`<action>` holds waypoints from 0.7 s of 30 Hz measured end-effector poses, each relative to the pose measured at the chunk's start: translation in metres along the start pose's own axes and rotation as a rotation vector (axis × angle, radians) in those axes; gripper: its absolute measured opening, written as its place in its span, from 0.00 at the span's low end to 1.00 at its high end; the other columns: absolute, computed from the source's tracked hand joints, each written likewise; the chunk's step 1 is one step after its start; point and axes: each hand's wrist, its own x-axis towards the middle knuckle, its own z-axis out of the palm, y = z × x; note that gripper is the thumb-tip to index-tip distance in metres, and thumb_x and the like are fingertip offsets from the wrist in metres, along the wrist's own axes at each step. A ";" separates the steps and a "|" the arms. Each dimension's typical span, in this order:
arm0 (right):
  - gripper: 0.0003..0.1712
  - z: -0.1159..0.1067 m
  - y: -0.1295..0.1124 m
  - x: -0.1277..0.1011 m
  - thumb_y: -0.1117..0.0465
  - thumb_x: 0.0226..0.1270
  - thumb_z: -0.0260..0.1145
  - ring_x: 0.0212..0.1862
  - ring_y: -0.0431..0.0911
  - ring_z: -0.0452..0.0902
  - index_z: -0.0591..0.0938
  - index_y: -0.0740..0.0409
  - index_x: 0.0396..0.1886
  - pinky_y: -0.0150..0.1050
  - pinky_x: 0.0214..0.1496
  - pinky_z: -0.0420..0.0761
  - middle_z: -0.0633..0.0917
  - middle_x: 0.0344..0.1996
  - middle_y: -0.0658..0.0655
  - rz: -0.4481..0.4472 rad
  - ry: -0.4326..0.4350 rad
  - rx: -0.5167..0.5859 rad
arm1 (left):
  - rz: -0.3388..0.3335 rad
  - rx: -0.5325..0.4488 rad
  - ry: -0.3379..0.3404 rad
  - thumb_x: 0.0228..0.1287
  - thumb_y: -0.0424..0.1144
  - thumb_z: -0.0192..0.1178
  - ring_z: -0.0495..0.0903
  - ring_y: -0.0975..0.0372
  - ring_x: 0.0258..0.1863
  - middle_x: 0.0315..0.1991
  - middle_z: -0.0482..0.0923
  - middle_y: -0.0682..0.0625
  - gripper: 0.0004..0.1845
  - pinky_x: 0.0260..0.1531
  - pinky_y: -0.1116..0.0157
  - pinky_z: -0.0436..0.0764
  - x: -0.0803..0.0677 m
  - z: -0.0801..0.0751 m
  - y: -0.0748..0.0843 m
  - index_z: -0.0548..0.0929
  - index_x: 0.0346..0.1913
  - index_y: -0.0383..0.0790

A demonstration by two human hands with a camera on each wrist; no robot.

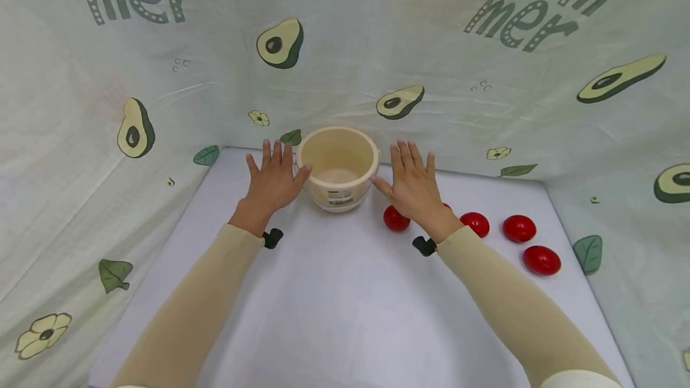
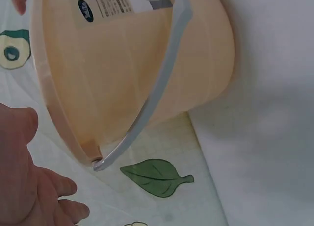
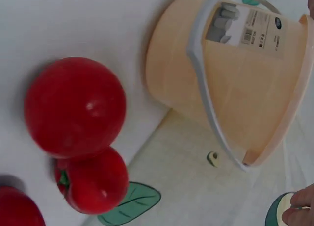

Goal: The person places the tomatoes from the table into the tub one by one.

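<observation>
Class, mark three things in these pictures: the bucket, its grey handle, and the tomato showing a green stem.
Bucket [image 1: 338, 153]: head view, inner wall.
Grey handle [image 3: 195, 50]: right wrist view, thicker grip section.
Tomato [image 3: 99, 181]: right wrist view, red skin beside the stem.

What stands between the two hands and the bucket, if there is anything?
Nothing visible: the left hand and the right hand are on either side of the bucket. The nearest tomato lies on the table near the right hand, seemingly off its direct path.
</observation>
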 end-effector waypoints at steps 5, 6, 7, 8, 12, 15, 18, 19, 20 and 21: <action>0.54 0.003 -0.015 0.022 0.27 0.80 0.46 0.87 0.60 0.40 0.51 0.63 0.86 0.72 0.82 0.40 0.53 0.86 0.64 -0.048 -0.061 0.008 | 0.032 -0.031 -0.098 0.86 0.58 0.33 0.31 0.42 0.86 0.87 0.35 0.35 0.41 0.79 0.30 0.39 0.027 0.000 0.007 0.42 0.86 0.33; 0.54 0.003 -0.017 0.025 0.27 0.80 0.45 0.87 0.60 0.40 0.51 0.63 0.86 0.72 0.82 0.40 0.52 0.86 0.63 -0.056 -0.077 0.010 | 0.037 -0.042 -0.121 0.86 0.57 0.32 0.31 0.43 0.86 0.87 0.35 0.35 0.40 0.79 0.31 0.40 0.030 0.000 0.008 0.40 0.86 0.33; 0.54 0.004 -0.019 0.027 0.27 0.81 0.44 0.87 0.60 0.39 0.50 0.63 0.86 0.72 0.82 0.41 0.52 0.86 0.63 -0.062 -0.091 0.010 | 0.042 -0.049 -0.139 0.87 0.56 0.32 0.32 0.43 0.86 0.87 0.34 0.35 0.40 0.80 0.33 0.41 0.033 0.001 0.009 0.40 0.85 0.32; 0.54 0.004 -0.020 0.028 0.27 0.81 0.43 0.87 0.60 0.40 0.51 0.63 0.86 0.72 0.82 0.42 0.53 0.86 0.64 -0.066 -0.098 0.011 | 0.047 -0.056 -0.155 0.87 0.55 0.32 0.33 0.43 0.86 0.87 0.35 0.36 0.39 0.80 0.34 0.42 0.034 0.001 0.010 0.39 0.85 0.32; 0.53 0.002 -0.021 0.030 0.28 0.81 0.44 0.87 0.60 0.40 0.51 0.63 0.86 0.71 0.82 0.43 0.54 0.85 0.64 -0.054 -0.107 0.013 | 0.087 -0.053 -0.194 0.87 0.53 0.32 0.35 0.46 0.87 0.87 0.36 0.38 0.39 0.83 0.40 0.43 0.033 0.002 0.015 0.38 0.85 0.33; 0.53 0.000 -0.019 0.028 0.29 0.82 0.44 0.87 0.61 0.42 0.53 0.64 0.86 0.72 0.82 0.43 0.55 0.85 0.65 -0.039 -0.106 0.015 | 0.144 -0.016 -0.212 0.87 0.54 0.33 0.36 0.47 0.87 0.87 0.37 0.39 0.39 0.83 0.42 0.43 0.026 0.004 0.020 0.40 0.86 0.33; 0.52 -0.001 -0.017 0.022 0.29 0.82 0.44 0.86 0.62 0.44 0.54 0.65 0.85 0.72 0.82 0.43 0.57 0.84 0.65 -0.035 -0.135 0.026 | 0.191 0.030 -0.213 0.87 0.54 0.35 0.39 0.47 0.87 0.87 0.40 0.38 0.39 0.84 0.43 0.45 0.012 0.004 0.023 0.41 0.85 0.32; 0.52 -0.001 -0.016 0.020 0.29 0.82 0.43 0.86 0.62 0.45 0.54 0.65 0.85 0.72 0.82 0.43 0.57 0.84 0.66 -0.034 -0.151 0.029 | 0.203 0.037 -0.209 0.86 0.54 0.35 0.39 0.47 0.87 0.87 0.41 0.38 0.39 0.83 0.43 0.46 0.008 0.004 0.024 0.42 0.85 0.32; 0.51 -0.002 -0.016 0.016 0.30 0.83 0.43 0.86 0.62 0.45 0.54 0.65 0.85 0.72 0.82 0.42 0.58 0.84 0.65 -0.032 -0.167 0.033 | 0.214 0.045 -0.204 0.86 0.54 0.36 0.40 0.47 0.87 0.87 0.42 0.38 0.39 0.83 0.43 0.46 0.003 0.004 0.024 0.42 0.85 0.32; 0.50 -0.001 -0.016 0.013 0.30 0.83 0.43 0.86 0.61 0.45 0.55 0.65 0.85 0.71 0.83 0.41 0.58 0.84 0.65 -0.030 -0.184 0.037 | 0.223 0.048 -0.201 0.86 0.54 0.37 0.41 0.47 0.87 0.87 0.43 0.37 0.40 0.83 0.43 0.46 -0.001 0.004 0.025 0.43 0.85 0.31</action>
